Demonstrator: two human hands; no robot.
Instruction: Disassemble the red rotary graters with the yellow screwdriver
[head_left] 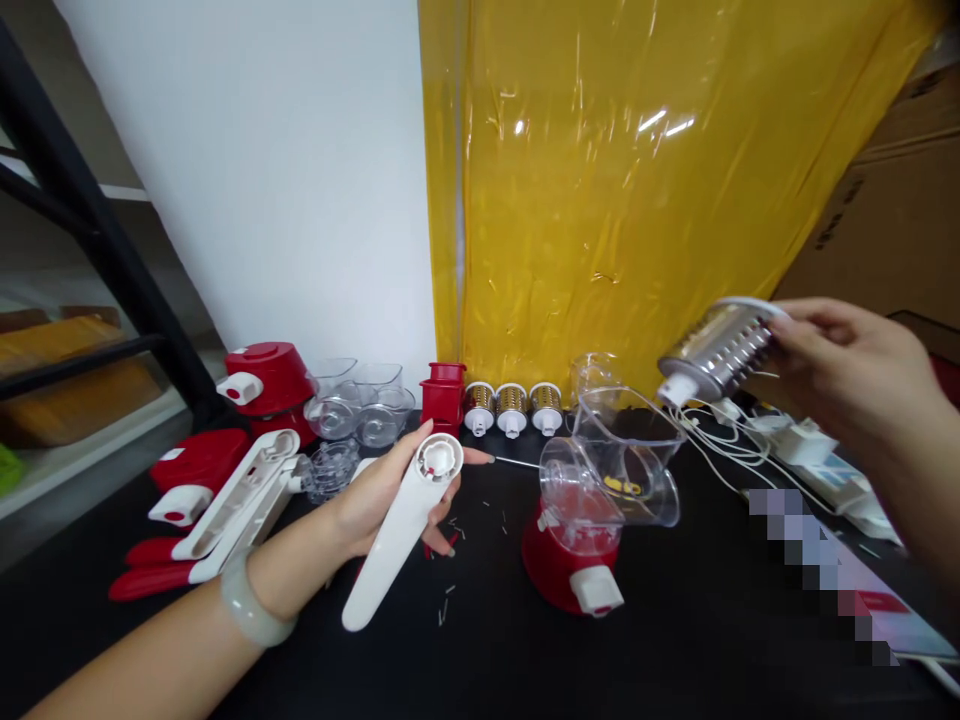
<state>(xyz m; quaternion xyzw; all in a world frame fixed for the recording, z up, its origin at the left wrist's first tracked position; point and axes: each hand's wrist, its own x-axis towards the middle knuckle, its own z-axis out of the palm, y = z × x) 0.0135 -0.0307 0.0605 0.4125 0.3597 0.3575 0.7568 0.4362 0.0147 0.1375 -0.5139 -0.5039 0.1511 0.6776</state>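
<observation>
My left hand (375, 495) is wrapped round a white crank handle (394, 550), whose round socket end points up and away. Raised at the right, my right hand (862, 350) grips a metal grater drum (724, 350) by its white rim; the drum's white stub points down and left. Between the hands stands a rotary grater body: a red base (551, 565) with a white knob (597, 590) and a clear plastic hopper (626, 440) on top. A small yellow piece (622, 487) shows in the hopper. The drum is apart from the hopper, above and right of it.
Behind stand several grater drums (512, 410), red pushers (442, 395) and clear hoppers (382, 400). Red bases (199, 465) and red-tipped white handles (244, 500) lie left. Small screws (442, 612) and a thin metal rod (517, 462) lie mid-table. White cables (712, 440) are at right.
</observation>
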